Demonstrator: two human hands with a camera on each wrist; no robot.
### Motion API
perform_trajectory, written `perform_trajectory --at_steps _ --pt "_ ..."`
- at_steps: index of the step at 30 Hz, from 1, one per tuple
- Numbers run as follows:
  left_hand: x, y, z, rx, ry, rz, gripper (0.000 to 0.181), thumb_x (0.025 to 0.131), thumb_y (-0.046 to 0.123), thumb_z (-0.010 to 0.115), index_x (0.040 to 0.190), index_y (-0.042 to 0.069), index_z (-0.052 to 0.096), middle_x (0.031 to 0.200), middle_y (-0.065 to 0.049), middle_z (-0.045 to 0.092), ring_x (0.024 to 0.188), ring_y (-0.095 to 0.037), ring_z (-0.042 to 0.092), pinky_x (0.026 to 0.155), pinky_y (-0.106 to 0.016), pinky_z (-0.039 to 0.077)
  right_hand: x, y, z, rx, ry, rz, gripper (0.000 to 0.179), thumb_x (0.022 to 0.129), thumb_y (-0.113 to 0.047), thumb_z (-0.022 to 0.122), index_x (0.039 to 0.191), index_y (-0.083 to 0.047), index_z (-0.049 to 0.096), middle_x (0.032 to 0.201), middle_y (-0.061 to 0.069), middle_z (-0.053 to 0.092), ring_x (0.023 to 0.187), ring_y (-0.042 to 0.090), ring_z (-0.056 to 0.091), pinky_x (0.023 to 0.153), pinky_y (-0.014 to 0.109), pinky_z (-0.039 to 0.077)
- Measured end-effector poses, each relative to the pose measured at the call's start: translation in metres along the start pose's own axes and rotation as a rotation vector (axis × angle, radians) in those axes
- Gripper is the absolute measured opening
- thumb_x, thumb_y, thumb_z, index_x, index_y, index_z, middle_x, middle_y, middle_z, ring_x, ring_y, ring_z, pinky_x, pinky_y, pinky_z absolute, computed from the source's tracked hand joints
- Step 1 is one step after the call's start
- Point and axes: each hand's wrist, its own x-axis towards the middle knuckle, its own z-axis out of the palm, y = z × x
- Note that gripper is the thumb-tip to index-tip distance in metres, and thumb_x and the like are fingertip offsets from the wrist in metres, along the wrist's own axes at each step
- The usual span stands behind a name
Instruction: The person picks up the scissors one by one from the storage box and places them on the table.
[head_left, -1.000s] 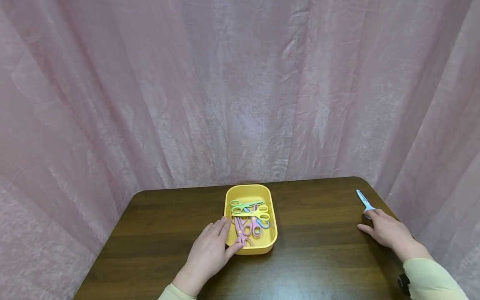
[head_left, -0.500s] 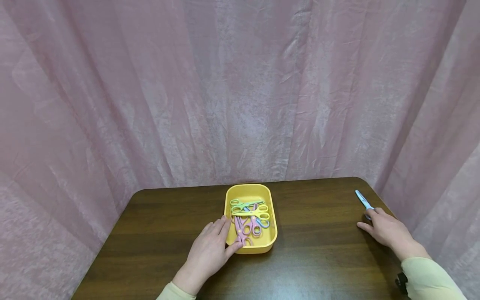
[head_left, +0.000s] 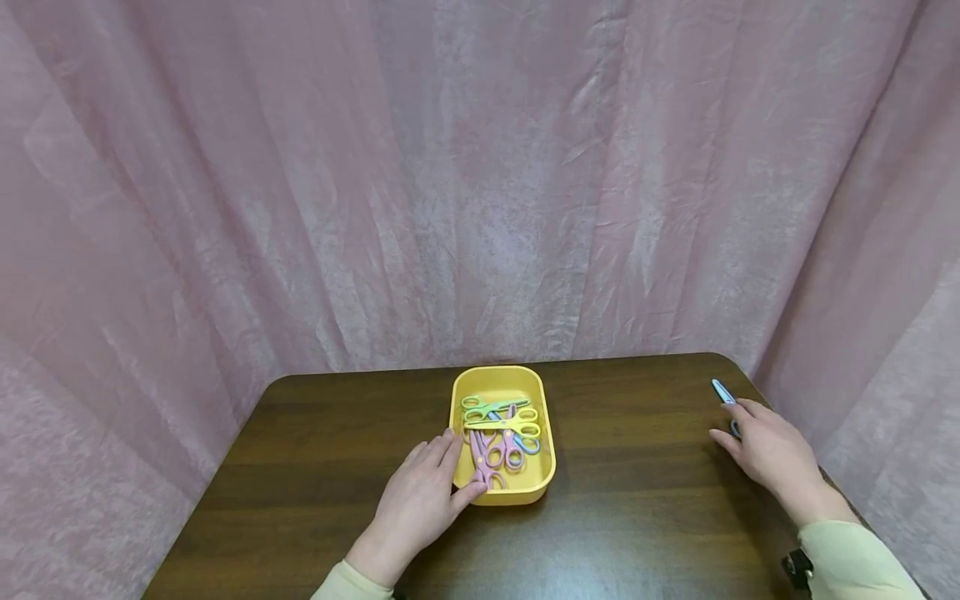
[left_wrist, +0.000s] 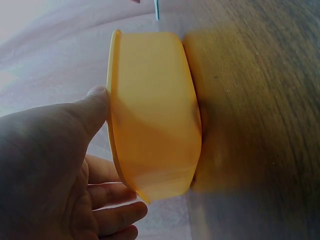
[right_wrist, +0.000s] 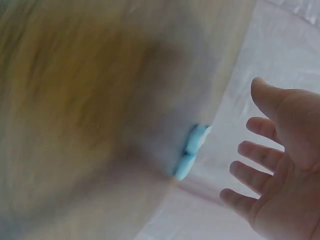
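Note:
A yellow tray (head_left: 530, 492) stands on the table, holding several pairs of scissors: green ones (head_left: 480, 412), yellow ones (head_left: 513, 423), pink ones (head_left: 478, 457) and a blue pair mostly underneath. My left hand (head_left: 421, 502) rests along the tray's left near corner. In the left wrist view, its thumb (left_wrist: 95, 102) touches the rim and the other fingers lie beside the corner. At the far right, a light blue pair of scissors (head_left: 723, 392) lies on the table. Over its handles reaches my right hand (head_left: 772, 450), hiding part of them. The right wrist view shows those fingers (right_wrist: 257, 156) spread apart from the scissors.
The dark wooden table (head_left: 630, 467) has rounded far corners. Its right edge runs close beside the right hand. A pink curtain (head_left: 480, 183) hangs behind the table and along both sides.
My right hand has shifted slightly forward and left, covering more of the blue scissors. The left hand stays at the tray.

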Motion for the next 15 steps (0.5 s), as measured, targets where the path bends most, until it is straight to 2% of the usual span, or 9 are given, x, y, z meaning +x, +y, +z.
perform_trajectory --at_steps 6,15 --pt "-0.001 0.000 0.001 0.004 0.002 0.004 0.077 0.104 0.056 0.072 0.149 -0.007 0.063 0.153 -0.025 0.062 0.141 -0.040 0.061 0.121 -0.051 0.046 0.001 -0.023 -0.003 -0.005 -0.028 -0.030 0.061 0.102 -0.029 0.082 0.144 0.010 0.063 0.144 0.038 0.060 0.132 0.061 0.057 0.107 0.074 0.046" --pt "-0.001 0.000 0.001 0.016 0.009 0.009 0.078 0.104 0.056 0.072 0.150 -0.006 0.063 0.153 -0.025 0.062 0.141 -0.040 0.061 0.121 -0.051 0.046 0.008 -0.062 -0.009 0.023 -0.028 -0.095 0.065 0.101 -0.034 0.082 0.148 0.007 0.063 0.149 0.034 0.059 0.140 0.058 0.054 0.112 0.077 0.040"
